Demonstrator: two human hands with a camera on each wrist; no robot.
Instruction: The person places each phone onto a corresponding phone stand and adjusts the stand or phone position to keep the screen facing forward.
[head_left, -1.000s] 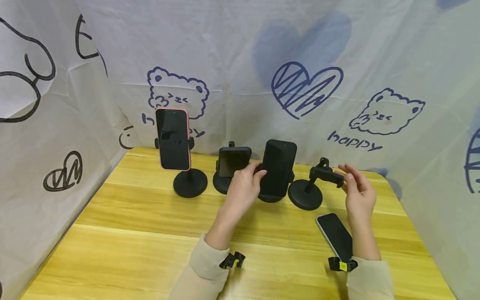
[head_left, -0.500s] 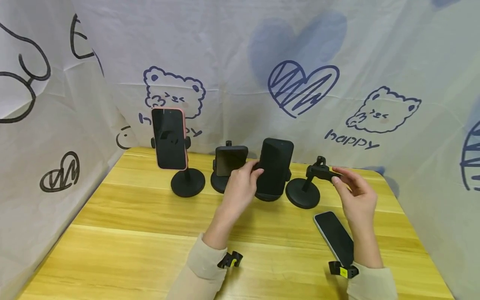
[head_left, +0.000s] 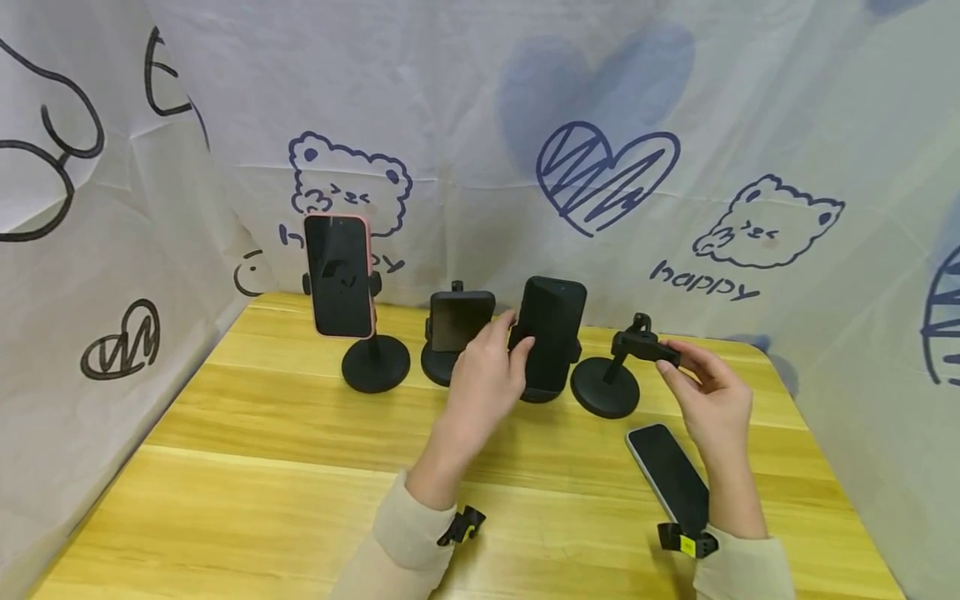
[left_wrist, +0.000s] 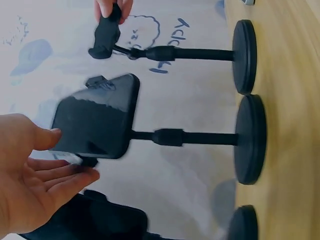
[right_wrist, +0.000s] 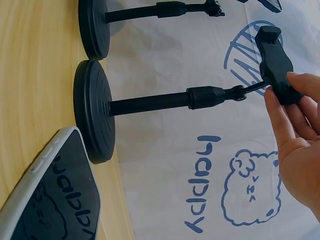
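My right hand [head_left: 711,396] pinches the outer end of the black clamp [right_wrist: 275,60] on the rightmost phone stand, thumb on one side and fingers on the other. That stand's clamp bears no phone. My left hand [head_left: 483,383] is at the left edge of a black phone [head_left: 553,333] mounted in the neighbouring stand. In the left wrist view, the left thumb [left_wrist: 47,139] overlaps the phone's edge, with the fingers [left_wrist: 65,187] stretched out below it near the clamp. A phone with a light frame [head_left: 670,471] lies on the table beside the right forearm, screen up.
At the left, a pink-edged phone [head_left: 339,275] is mounted upright on a stand with a round black base [head_left: 375,364]. Another stand holds a tilted dark phone [head_left: 459,321] beside the left hand. A patterned cloth [head_left: 465,100] hangs behind the wooden table [head_left: 247,500].
The right hand has moved left onto the clamp's end and now pinches it. The left thumb has spread away from the fingers at the phone's edge. The view has shifted slightly.
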